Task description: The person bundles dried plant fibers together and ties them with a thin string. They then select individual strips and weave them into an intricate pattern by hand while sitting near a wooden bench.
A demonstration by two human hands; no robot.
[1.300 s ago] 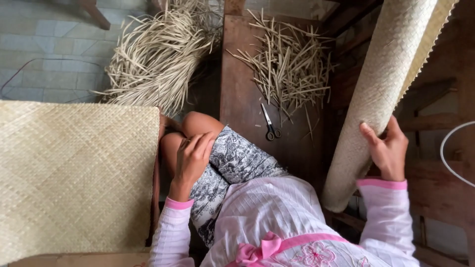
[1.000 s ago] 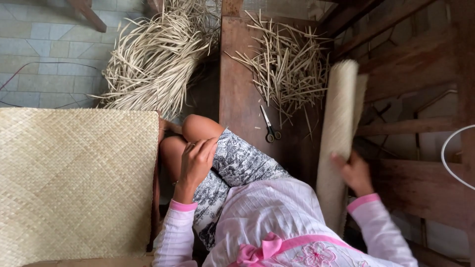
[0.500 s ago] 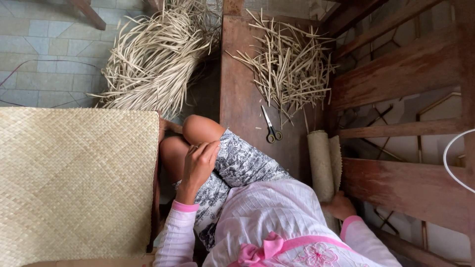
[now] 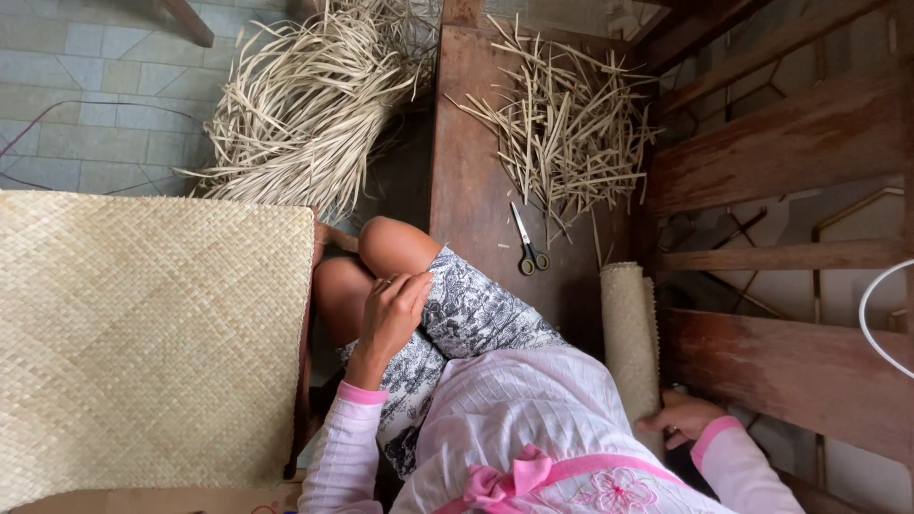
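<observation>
Lower right of the frame: right hand (image 4: 687,416) rests against the near end of the rolled woven mat (image 4: 629,335), fingers curled at the roll's base. Whether they close around it or only press its side I cannot tell; the roll hides the fingertips. The roll lies lengthwise on the wooden bench (image 4: 476,181), tight against the slatted backrest (image 4: 790,143) on the right.

Handling, judged: plaited dry strips, so light for its bulk, stiff along its length while rolled, springy and apt to unroll if let go. Surface ribbed, not slippery. Edges may fray or crease if bent sharply. Best hold looks to be around the middle of the roll, or one hand at each end.

Left hand (image 4: 388,314) lies loosely closed on the raised knee at frame centre, holding nothing.

Surface: dark, worn plank bench. Scissors (image 4: 526,246) lie blades shut, just left of the roll's far end, apart from it. Loose cut strips (image 4: 562,124) are scattered at upper centre on the bench.

Room: flat woven mat (image 4: 143,333) fills the left of the frame, laid out level. Large bundle of long dried leaves (image 4: 305,105) sits at upper left on grey floor tiles (image 4: 86,86).
</observation>
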